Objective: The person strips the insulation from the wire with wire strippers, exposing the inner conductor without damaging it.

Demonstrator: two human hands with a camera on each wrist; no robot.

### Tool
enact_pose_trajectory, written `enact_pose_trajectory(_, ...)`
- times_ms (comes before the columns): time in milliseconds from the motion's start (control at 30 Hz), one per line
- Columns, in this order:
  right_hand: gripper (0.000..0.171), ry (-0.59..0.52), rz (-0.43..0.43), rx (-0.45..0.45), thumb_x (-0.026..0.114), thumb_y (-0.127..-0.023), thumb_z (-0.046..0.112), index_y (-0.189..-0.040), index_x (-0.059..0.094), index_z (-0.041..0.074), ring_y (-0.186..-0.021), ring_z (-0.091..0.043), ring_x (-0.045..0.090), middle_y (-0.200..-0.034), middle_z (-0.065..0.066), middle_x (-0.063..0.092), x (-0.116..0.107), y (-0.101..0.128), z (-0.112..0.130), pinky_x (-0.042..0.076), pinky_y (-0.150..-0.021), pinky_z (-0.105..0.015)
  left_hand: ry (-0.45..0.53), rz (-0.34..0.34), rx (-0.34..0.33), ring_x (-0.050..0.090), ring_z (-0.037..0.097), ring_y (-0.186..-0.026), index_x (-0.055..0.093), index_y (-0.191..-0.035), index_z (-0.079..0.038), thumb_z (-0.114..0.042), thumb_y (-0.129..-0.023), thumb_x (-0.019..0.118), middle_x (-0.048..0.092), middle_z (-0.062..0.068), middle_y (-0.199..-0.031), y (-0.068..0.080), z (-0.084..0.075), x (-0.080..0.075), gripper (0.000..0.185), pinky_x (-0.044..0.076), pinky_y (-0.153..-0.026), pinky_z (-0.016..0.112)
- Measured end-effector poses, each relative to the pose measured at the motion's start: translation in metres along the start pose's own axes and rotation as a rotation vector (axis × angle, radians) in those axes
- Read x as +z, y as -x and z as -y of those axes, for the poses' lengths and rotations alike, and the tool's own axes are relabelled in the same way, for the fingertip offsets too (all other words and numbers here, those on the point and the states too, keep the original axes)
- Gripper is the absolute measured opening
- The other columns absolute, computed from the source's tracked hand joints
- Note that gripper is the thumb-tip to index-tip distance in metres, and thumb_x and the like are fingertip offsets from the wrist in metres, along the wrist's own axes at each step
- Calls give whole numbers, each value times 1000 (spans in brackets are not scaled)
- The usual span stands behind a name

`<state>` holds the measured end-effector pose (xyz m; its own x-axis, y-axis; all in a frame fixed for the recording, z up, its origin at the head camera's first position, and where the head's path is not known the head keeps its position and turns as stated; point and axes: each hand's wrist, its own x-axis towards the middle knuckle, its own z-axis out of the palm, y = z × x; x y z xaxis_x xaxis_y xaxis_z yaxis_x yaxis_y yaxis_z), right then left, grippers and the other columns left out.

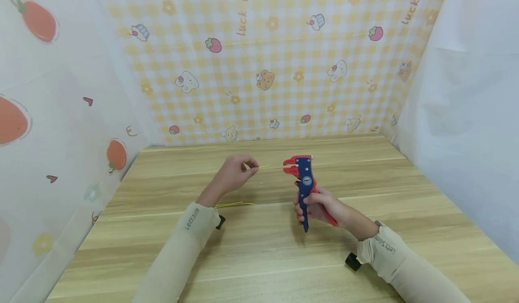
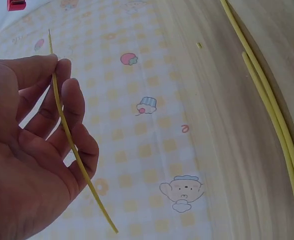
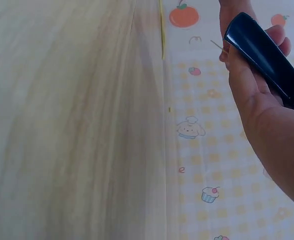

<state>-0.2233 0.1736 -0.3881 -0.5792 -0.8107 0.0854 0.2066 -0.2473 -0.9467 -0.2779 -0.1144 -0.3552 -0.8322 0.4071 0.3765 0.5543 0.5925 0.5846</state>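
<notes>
My left hand (image 1: 234, 173) pinches a thin yellow wire (image 2: 69, 135) between thumb and forefinger. Its tail crosses the palm in the left wrist view, and its short upper tip looks thinner and darker, as if bare. My right hand (image 1: 326, 207) grips a red and blue wire stripper (image 1: 305, 172) by its handles, head upward and jaws facing left. The wire's tip points toward those jaws, a small gap apart. In the right wrist view a dark blue handle (image 3: 267, 55) hides most of the fingers.
Several more yellow wires (image 1: 235, 204) lie on the wooden table (image 1: 259, 258) beside the left wrist. A tiny yellow piece (image 2: 199, 45) rests on the wood between the hands. Patterned cloth (image 1: 263, 59) stands behind the table and at its sides.
</notes>
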Motion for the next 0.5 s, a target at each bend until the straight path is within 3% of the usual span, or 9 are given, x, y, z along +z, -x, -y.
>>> enact_pose_trajectory(133,23,-4,1,10,36,-88,6,-108,41,-5,-77,-23,59,-85,-9,58,2,-2,1,48,-82,-46,4,21,-48,57,11,-66,68,-89,-16,-16,-88,63,64,-4,-85,1,5,-2,5,48,-60,26)
enact_pose_trajectory(333,23,12,13,17,35,-89,6,-109,41,-5,-78,-23,59,-85,-9,58,3,-3,0,48,-82,-45,-8,39,-77,58,11,-77,68,-88,-14,-16,-88,63,65,-3,-86,2,15,-3,6,48,-67,26)
enact_pose_trajectory(500,24,16,10,10,36,-89,6,-109,42,-5,-78,-23,59,-86,-10,58,3,-3,-3,48,-82,-45,-42,77,-167,57,13,-78,68,-88,-17,-20,-89,63,64,-4,-87,2,21,-3,6,48,-70,29)
